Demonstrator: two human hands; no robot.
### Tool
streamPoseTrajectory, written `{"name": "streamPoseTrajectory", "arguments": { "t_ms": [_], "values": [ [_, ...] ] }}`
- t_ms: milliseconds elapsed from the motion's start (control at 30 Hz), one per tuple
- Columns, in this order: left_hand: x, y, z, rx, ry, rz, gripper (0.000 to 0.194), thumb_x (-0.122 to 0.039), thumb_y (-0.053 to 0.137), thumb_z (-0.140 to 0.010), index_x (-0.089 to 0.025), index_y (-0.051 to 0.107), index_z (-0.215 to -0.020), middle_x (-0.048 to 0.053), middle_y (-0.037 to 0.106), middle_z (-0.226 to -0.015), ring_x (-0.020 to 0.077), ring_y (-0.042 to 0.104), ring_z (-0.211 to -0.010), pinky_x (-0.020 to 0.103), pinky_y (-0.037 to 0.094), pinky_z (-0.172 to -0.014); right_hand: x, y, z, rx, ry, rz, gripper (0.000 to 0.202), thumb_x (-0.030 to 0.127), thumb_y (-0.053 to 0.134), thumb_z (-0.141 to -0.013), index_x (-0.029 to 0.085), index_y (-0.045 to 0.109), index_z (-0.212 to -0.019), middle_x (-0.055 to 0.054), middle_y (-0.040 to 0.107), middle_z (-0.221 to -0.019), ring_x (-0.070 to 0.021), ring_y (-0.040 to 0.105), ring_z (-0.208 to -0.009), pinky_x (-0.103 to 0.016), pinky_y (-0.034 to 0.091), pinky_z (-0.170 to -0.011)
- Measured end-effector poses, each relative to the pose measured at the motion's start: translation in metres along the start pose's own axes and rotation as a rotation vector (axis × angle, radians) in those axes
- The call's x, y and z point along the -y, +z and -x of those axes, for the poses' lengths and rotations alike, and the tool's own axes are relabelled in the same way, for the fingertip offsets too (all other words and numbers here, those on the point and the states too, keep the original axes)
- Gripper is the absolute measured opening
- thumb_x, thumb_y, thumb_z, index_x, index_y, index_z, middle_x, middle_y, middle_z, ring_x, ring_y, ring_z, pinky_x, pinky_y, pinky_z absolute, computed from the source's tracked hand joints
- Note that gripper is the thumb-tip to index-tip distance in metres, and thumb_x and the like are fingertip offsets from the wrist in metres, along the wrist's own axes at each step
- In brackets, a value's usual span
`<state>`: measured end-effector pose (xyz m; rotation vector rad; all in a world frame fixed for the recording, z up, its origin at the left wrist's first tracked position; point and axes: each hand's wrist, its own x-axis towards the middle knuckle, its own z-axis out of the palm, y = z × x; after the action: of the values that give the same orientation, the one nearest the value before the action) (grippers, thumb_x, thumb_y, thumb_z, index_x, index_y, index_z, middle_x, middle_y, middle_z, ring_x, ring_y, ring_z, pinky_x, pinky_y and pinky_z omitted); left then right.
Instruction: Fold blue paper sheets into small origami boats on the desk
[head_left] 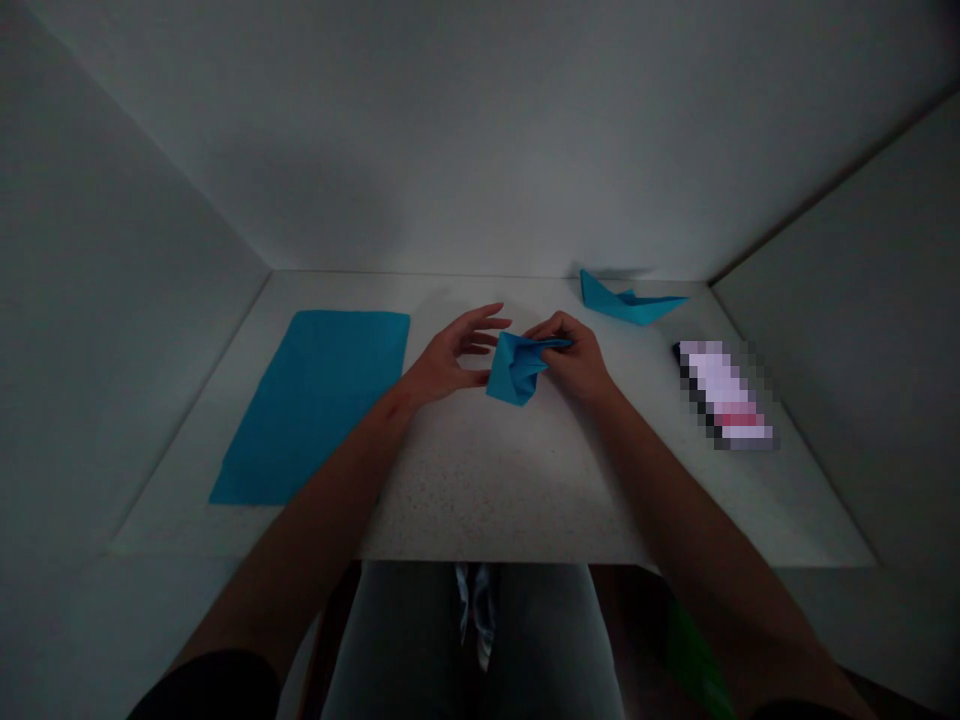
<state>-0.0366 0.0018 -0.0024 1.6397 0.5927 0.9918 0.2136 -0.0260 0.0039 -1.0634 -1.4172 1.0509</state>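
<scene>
A small folded piece of blue paper [514, 372], partly opened out with creased layers, is held above the middle of the table. My right hand [576, 358] pinches its right side between thumb and fingers. Just left of the paper is my left hand [459, 355], its fingers spread and curved towards it. The left thumb tip is close to the paper's left edge; whether it touches is hard to tell.
A flat blue sheet [322, 395] lies at the left of the white table [495, 500]. Against the back wall at the right sits a folded blue paper boat [626, 303]. A phone [724, 393], pixelated, lies at the right.
</scene>
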Motion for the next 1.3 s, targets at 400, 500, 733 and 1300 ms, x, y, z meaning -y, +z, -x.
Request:
{"name": "streamPoseTrajectory", "arguments": {
  "t_ms": [400,500,733,1300],
  "values": [
    [-0.011,0.012,0.001,-0.133,-0.007,-0.107,0.063,-0.044,0.101,-0.072,-0.029,0.079,-0.129,0.007,0.081,-0.123,0.0291,0.077,-0.115,0.044,0.063,-0.100,-0.002,-0.004,-0.002,-0.041,0.052,0.068,0.024,0.032,0.078,-0.074,0.025,0.057,-0.083,-0.002,0.078,-0.093,-0.0106,0.056,-0.057,-0.027,0.048,-0.051],
    [-0.018,0.011,0.001,-0.222,-0.035,-0.179,0.029,-0.046,0.091,-0.084,-0.027,0.084,-0.104,0.004,0.083,-0.102,0.0254,0.077,-0.100,0.041,0.064,-0.094,0.000,-0.006,-0.001,-0.008,0.052,0.101,0.024,0.034,0.080,-0.075,0.024,0.059,-0.081,0.001,0.073,-0.080,-0.0115,0.054,-0.056,-0.027,0.046,-0.053],
    [-0.010,0.005,-0.001,-0.263,-0.085,-0.210,0.029,-0.054,0.085,-0.089,-0.026,0.083,-0.081,0.004,0.083,-0.085,0.0254,0.079,-0.088,0.042,0.065,-0.088,0.009,-0.007,0.001,0.097,-0.042,0.265,0.029,0.047,0.088,-0.080,0.024,0.076,-0.094,-0.002,0.077,-0.086,-0.0180,0.064,-0.074,-0.031,0.049,-0.066],
    [0.003,-0.010,-0.008,-0.680,-0.018,-0.193,0.052,-0.072,0.068,-0.098,-0.023,0.065,-0.079,-0.001,0.062,-0.070,0.0154,0.063,-0.070,0.027,0.054,-0.067,0.008,-0.021,0.005,0.282,-0.068,0.521,0.037,0.059,0.063,-0.105,0.025,0.072,-0.094,0.000,0.069,-0.069,-0.0184,0.059,-0.061,-0.032,0.043,-0.066]
  ]
}}
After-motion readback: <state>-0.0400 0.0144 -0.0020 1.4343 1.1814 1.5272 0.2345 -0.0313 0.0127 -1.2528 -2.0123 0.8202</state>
